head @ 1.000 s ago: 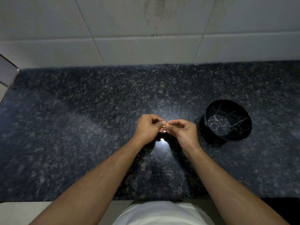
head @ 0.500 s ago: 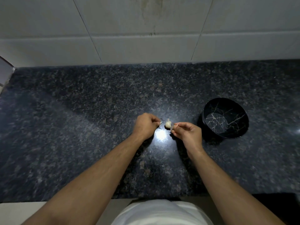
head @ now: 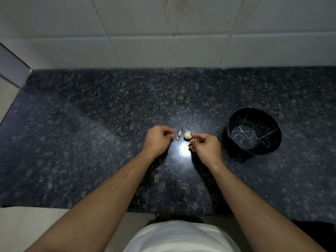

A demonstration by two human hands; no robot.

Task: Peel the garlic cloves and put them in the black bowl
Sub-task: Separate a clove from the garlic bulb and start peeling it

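Note:
A pale garlic piece [head: 187,135] lies on the dark granite counter [head: 109,124] between my hands. Two small cloves [head: 179,134] lie just left of it. My left hand [head: 157,140] hovers beside the small cloves with its fingers curled; the blurred fingertips hide whether they hold anything. My right hand [head: 205,147] is close to the right of the garlic piece and pinches a small pale sliver of garlic at its fingertips. The black bowl [head: 272,145], with white marble veins inside, stands to the right of my right hand, and I see nothing in it.
A white tiled wall [head: 163,33] runs along the back of the counter. A bright light reflection [head: 183,148] sits on the granite just below the garlic. The counter's front edge is near my body, with a pale surface [head: 27,224] at the lower left.
My hands, pressed together on the garlic a second ago, have moved apart. The garlic piece and two small cloves now lie on the counter between them.

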